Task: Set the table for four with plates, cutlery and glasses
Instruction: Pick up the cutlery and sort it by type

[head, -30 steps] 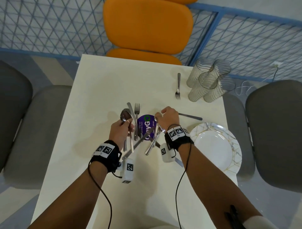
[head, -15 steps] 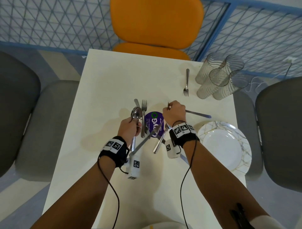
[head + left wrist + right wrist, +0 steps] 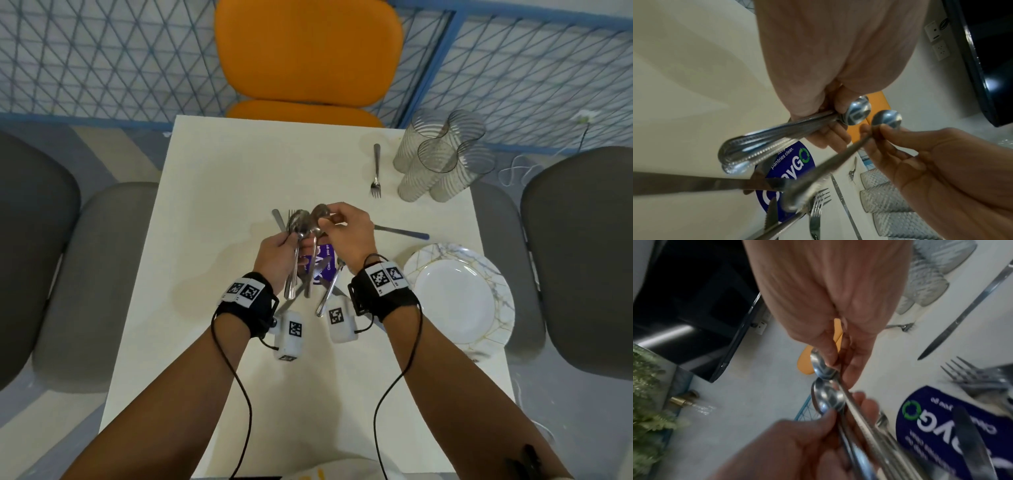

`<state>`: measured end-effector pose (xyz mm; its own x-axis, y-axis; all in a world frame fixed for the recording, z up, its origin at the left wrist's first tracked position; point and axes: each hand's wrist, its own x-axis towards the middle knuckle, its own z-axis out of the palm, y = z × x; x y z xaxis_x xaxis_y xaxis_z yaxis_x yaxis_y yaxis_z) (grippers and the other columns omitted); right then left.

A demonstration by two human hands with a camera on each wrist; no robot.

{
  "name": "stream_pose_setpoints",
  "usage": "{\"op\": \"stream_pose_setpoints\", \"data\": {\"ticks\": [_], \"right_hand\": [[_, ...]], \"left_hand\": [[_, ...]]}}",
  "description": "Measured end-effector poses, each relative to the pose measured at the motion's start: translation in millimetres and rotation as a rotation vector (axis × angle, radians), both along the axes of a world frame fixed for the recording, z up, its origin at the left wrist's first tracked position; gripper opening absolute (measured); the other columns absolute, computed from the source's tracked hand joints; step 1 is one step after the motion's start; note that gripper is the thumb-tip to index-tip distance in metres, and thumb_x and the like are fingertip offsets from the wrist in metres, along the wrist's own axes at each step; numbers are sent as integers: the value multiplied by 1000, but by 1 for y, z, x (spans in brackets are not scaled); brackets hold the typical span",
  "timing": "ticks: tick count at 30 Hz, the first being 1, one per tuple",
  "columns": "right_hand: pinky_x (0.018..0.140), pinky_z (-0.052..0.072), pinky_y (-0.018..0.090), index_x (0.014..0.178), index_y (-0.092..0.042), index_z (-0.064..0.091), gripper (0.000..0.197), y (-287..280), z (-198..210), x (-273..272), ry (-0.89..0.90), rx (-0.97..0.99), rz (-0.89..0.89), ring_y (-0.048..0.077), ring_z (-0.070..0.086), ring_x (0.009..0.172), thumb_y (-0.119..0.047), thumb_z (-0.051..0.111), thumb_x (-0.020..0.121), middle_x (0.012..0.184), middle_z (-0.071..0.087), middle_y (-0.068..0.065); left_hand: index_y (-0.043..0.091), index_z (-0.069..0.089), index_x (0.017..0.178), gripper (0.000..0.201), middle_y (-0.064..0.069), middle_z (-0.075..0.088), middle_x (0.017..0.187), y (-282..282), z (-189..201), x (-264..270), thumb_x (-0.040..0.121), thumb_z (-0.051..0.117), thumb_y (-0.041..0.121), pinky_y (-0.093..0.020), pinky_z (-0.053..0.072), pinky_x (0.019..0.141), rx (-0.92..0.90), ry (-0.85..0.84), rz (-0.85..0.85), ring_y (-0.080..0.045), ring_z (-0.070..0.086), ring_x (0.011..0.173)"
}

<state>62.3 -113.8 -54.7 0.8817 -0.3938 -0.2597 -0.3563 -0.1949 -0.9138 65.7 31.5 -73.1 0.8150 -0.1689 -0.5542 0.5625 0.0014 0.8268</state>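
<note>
Above the white table (image 3: 219, 192) my left hand (image 3: 294, 241) grips a bundle of spoons (image 3: 777, 134) by their handles, bowls pointing away from me. My right hand (image 3: 331, 219) pinches one more spoon (image 3: 887, 120) at its neck. Its bowl sits just right of the bundle's bowls (image 3: 826, 400), and its handle slants down across the purple sticker (image 3: 324, 262). Under the hands lie a knife (image 3: 694, 183) and forks (image 3: 818, 204). A lone fork (image 3: 376, 171) and another knife (image 3: 400, 232) lie further right. Several ribbed glasses (image 3: 442, 157) stand together at the far right corner.
A stack of marbled plates (image 3: 493, 274) sits at the table's right edge. An orange chair (image 3: 308, 51) stands at the far end, with grey chairs (image 3: 96, 274) on both sides. Another plate rim (image 3: 342, 471) shows at the near edge.
My right hand has lifted a spoon from the cutlery pile and brought it up and left beside the left hand's bundle. The left hand has risen slightly with its spoons.
</note>
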Motion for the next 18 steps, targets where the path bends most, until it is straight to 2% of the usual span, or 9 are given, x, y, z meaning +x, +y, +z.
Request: {"op": "stream_pose_setpoints", "data": {"ticks": [2,3,5,7,10,12,14,16,18], "right_hand": [[62,61,29,94,-15,73,13,6,2,-6,11,20,-26,14,73,67,-4,71,86,79,73,4],[59,61,30,95,-14,72,14,9,3,-9,27,44,-37,17,73,65,-3,71,86,79,73,7],[58,63,41,94,-15,69,18,14,4,-14,38,113,-49,26,74,65,-2,73,83,78,74,11],[58,63,41,92,-18,67,21,17,2,-17,42,69,-48,23,74,64,-5,77,79,81,73,8],[63,60,23,102,-21,68,31,14,1,-17,7,-31,-9,5,69,63,-8,82,77,87,70,-2],[76,59,24,108,-24,72,34,9,2,-15,4,-54,72,7,71,73,-10,81,78,86,73,-6],[84,59,27,100,-21,77,24,4,3,-14,18,-84,130,12,73,81,-10,81,79,85,75,-5],[83,58,24,97,-16,78,20,1,5,-15,27,-70,135,12,73,82,-8,81,79,85,76,-4],[82,58,22,96,-13,78,19,-1,6,-16,17,-51,136,11,73,80,-5,81,79,84,76,-3]], "left_hand": [[-1,70,110,31,-10,77,90,1,3,-3,111,42,12,-31,60,68,-44,-4,-11,-24,74,81],[-4,69,113,31,-13,76,90,1,5,-5,111,42,11,-32,61,66,-80,10,-7,-25,75,79],[-9,65,114,29,-17,71,87,0,9,-9,110,43,10,-33,60,62,-137,43,2,-26,71,70],[-8,65,112,29,-16,70,83,0,9,-12,110,44,12,-33,55,57,-139,47,-10,-26,66,66],[-1,67,106,32,-13,69,82,2,4,-14,111,41,15,-33,41,56,-129,21,-30,-23,54,61],[-2,64,107,31,-12,66,79,4,4,-16,112,38,14,-33,35,57,-199,69,-20,-20,50,58],[-1,62,109,30,-10,64,78,5,8,-18,111,36,16,-33,37,58,-279,145,-27,-21,52,59],[0,61,110,29,-10,65,81,8,9,-19,110,37,17,-34,42,62,-310,181,-61,-22,56,63],[1,62,108,27,-11,66,82,10,10,-23,109,38,15,-36,45,64,-264,147,-100,-23,58,64]]}}
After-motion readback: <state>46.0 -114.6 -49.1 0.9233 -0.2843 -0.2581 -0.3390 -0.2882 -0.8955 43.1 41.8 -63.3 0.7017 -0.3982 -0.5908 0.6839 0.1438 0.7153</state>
